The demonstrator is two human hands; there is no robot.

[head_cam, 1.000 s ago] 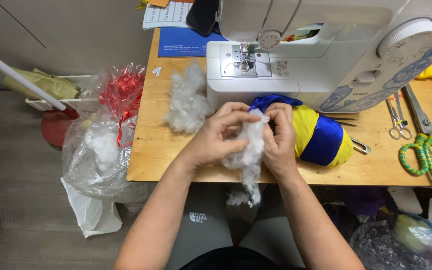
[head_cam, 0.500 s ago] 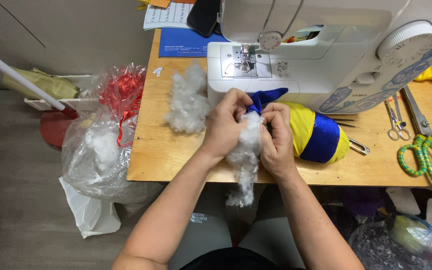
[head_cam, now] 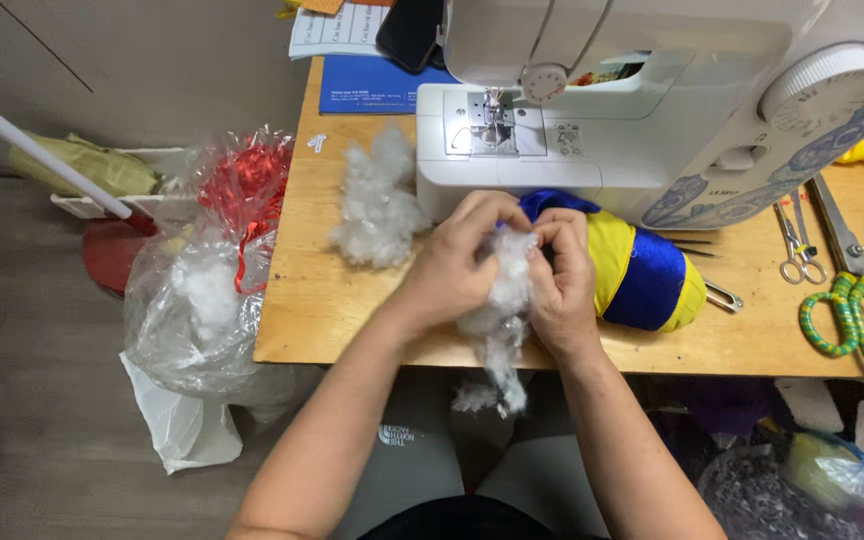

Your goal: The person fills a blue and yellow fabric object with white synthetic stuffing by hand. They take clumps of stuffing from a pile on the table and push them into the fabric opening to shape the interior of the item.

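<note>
A view from above of a person seated at a wooden sewing table (head_cam: 352, 310), with a white sewing machine (head_cam: 632, 110) standing at the table's back edge. All places here are given relative to that machine.

Directly in front of the machine's base, both hands meet at the open end of a yellow and blue fabric pouch (head_cam: 647, 280), which lies on its side on the table in front of the machine and runs off to the right of the hands. The left hand (head_cam: 457, 265) is curled, its fingers pinching a clump of white stuffing (head_cam: 502, 300). The right hand (head_cam: 560, 280) is closed around the same clump and the pouch's opening. The stuffing sits between the two hands, touching both, and a loose tail of it hangs down past the table's front edge.

Compared with half a second ago, the hands have stayed pressed together at the pouch's mouth, and the hanging tail of stuffing looks much the same.

A second loose pile of stuffing (head_cam: 377, 205) rests on the table just left of the machine's base. Further left, off the table's edge, a clear plastic bag (head_cam: 202, 300) holds more white stuffing and some red material. To the front right of the machine lie small silver scissors (head_cam: 797, 240) and larger scissors with green-wrapped handles (head_cam: 852, 300).
</note>
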